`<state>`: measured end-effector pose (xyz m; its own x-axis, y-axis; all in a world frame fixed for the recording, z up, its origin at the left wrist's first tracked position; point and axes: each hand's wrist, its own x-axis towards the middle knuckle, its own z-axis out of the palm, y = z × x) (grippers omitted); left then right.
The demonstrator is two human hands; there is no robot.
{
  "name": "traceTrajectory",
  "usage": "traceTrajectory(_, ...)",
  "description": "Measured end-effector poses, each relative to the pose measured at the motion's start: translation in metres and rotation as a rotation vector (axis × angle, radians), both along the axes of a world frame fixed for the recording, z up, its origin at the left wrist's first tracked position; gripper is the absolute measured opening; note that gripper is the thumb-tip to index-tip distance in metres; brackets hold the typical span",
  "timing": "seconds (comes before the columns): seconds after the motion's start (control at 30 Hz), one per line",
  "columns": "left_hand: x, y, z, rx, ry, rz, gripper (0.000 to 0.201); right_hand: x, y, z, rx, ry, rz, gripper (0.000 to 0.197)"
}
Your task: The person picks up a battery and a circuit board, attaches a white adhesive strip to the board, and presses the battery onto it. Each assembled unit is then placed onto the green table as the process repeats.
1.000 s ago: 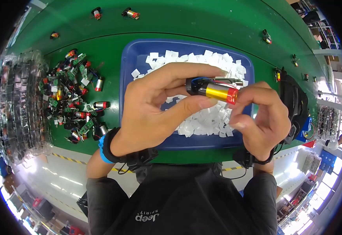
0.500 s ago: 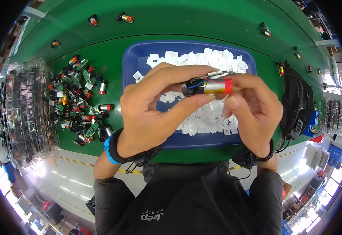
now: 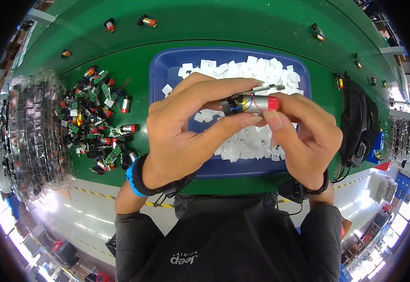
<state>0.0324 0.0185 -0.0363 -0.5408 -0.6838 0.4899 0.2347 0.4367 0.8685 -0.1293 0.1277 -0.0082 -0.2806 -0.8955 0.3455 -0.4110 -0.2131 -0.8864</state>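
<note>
silver cylindrical cell [image 3: 260, 104] with red end [image 3: 272, 102] and black cap [image 3: 230, 107], mid-frame, gripped from both sides.
left hand [image 3: 179, 127] clamps its body toward the cap; right hand [image 3: 310, 136], its thumb clear a second ago, now pinches the red end, sharing the hold. more silver has rolled into view above the blue plastic tray [image 3: 233, 172] of white square slips [image 3: 240, 148].

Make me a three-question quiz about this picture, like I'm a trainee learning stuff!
1. True or false: the white squares lie in a blue tray.

2. Which wrist wears the blue wristband?
A) left
B) right

3. Fill in: the left hand holds a wired cylindrical battery, and the right hand touches its ____ end.

Key: 1. true; 2. A; 3. red
</note>
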Motion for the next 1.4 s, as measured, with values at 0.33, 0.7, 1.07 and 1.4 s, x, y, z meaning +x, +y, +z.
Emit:
traceTrajectory(0.33,0.001,0.000,0.005,-0.112,-0.067,-0.009,0.032,0.005,0.003,0.005,0.098,-0.148,0.058,0.016)
traceTrajectory(0.7,0.007,0.002,0.007,0.213,-0.157,-0.139,0.028,0.003,-0.007,0.021,0.233,0.031,-0.003,0.010)
traceTrajectory(1.07,0.007,-0.004,0.010,0.489,-0.338,-0.307,0.025,-0.023,-0.013,0.014,0.197,0.075,0.074,0.013)
traceTrajectory(1.4,0.010,-0.004,0.006,0.434,-0.419,-0.389,0.027,-0.028,-0.017,0.003,-0.108,0.537,0.282,0.020)
